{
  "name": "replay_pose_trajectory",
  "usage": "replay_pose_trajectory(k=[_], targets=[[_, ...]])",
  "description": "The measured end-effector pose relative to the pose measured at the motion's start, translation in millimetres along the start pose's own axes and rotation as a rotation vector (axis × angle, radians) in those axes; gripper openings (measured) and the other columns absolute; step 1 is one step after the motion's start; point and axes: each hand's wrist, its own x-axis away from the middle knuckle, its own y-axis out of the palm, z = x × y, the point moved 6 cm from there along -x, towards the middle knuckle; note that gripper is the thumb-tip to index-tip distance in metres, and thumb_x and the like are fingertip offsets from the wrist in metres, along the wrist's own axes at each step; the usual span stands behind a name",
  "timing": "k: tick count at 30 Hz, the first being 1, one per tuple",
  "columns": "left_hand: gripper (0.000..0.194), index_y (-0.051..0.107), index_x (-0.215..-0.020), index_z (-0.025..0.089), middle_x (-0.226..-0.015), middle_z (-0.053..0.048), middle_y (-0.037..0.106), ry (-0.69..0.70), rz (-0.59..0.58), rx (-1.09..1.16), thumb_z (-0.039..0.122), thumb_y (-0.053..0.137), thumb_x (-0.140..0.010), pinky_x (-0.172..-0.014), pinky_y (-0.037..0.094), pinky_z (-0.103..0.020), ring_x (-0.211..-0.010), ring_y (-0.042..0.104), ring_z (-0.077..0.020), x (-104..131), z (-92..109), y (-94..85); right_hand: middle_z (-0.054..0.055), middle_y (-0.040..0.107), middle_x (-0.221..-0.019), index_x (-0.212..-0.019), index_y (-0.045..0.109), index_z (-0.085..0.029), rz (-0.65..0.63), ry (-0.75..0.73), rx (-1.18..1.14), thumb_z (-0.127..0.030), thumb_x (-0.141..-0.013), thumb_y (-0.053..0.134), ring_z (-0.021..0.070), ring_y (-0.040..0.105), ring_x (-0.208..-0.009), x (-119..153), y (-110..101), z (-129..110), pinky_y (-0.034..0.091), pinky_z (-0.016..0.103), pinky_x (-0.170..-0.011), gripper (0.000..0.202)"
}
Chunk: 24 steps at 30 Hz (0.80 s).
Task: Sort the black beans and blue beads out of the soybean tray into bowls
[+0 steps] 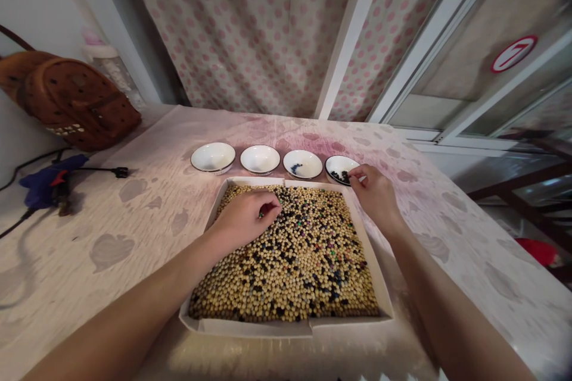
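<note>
A shallow white tray (pixel 386 303) is full of round tan beans or beads (pixel 286 274) with black, blue, green and purple ones mixed in. Over its upper left part, my left hand (pixel 245 217) is closed with thumb and fingertips together; what they hold, if anything, is hidden. My right hand (pixel 378 196) reaches over the rim of the rightmost white bowl (pixel 333 162), its fingers pinched beside small black pieces (pixel 340 177) in it. Whether a piece is between those fingertips I cannot make out. Left of it, another white bowl (pixel 310 161) has small dark blue pieces (pixel 295 169) inside.
Two more white bowls (pixel 214 155) (pixel 260 158) continue the row behind the tray. At left on the patterned tablecloth (pixel 147 220) lie a blue glue gun (pixel 49 181), a black plug (pixel 120 172) and a brown backpack (pixel 84 104). A clear bottle (pixel 111 65) stands behind the backpack.
</note>
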Motion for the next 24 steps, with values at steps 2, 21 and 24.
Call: replay_pose_trajectory(k=[2, 21, 24], targets=[[0.013, 0.067, -0.087, 0.019, -0.088, -0.001, 0.071, -0.005, 0.000, 0.000, 0.021, 0.055, -0.092, -0.071, 0.044, -0.028, -0.077, 0.062, -0.0150, 1, 0, -0.1, 0.008, 0.071, -0.085, -0.087, 0.067, -0.019, -0.017, 0.009, 0.058, -0.025, -0.080, 0.051, 0.0202, 0.060, -0.067, -3, 4, 10, 0.043, 0.033, -0.068, 0.018], [0.012, 0.067, -0.087, 0.019, -0.085, 0.000, 0.071, 0.012, 0.009, -0.003, 0.019, 0.056, -0.091, -0.069, 0.044, -0.027, -0.076, 0.062, -0.0147, 0, 1, -1.8, 0.005, 0.072, -0.078, -0.082, 0.067, -0.022, -0.419, -0.199, 0.078, -0.018, -0.086, 0.046, 0.0202, 0.063, -0.069, 28, 13, -43, 0.042, 0.031, -0.065, 0.022], [0.012, 0.067, -0.087, 0.019, -0.085, -0.001, 0.071, 0.015, 0.008, -0.006, 0.019, 0.056, -0.091, -0.068, 0.044, -0.027, -0.076, 0.062, -0.0149, -1, 2, -1.7, 0.007, 0.071, -0.080, -0.082, 0.067, -0.023, -0.462, -0.231, 0.112, -0.016, -0.087, 0.047, 0.0231, 0.064, -0.076, 34, 16, -47, 0.043, 0.033, -0.067, 0.022]])
